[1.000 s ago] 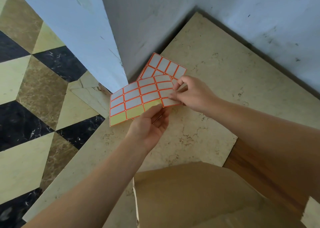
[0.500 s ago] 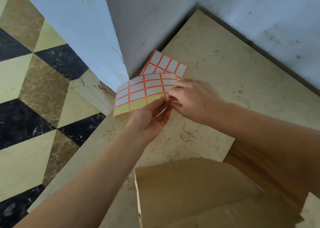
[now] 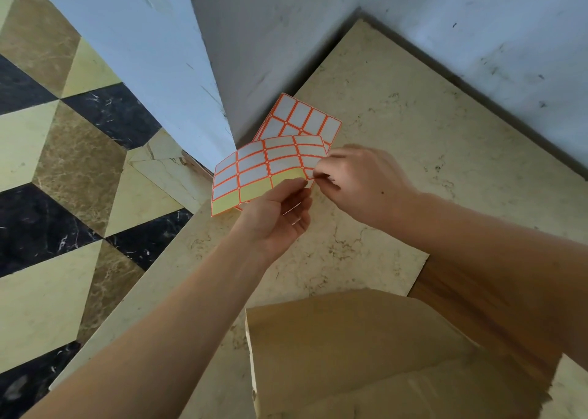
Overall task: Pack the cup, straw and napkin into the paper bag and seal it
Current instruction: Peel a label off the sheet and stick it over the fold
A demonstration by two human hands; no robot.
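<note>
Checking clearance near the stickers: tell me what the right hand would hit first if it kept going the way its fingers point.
The right hand would first meet the held sticker sheet, probably then the left hand.

I'm looking down at a beige marble counter [image 3: 397,138] tucked into a corner of scuffed pale blue-white walls [image 3: 318,20]. Off to my left, the floor [image 3: 63,151] is marble tiles in black, brown and cream, laid like 3D cubes. Soft daylight everywhere.

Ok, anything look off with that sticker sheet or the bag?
The sticker sheet has bare yellow backing along its near row, labels already gone. The paper bag's top edge looks unevenly torn. Nothing else.
</note>
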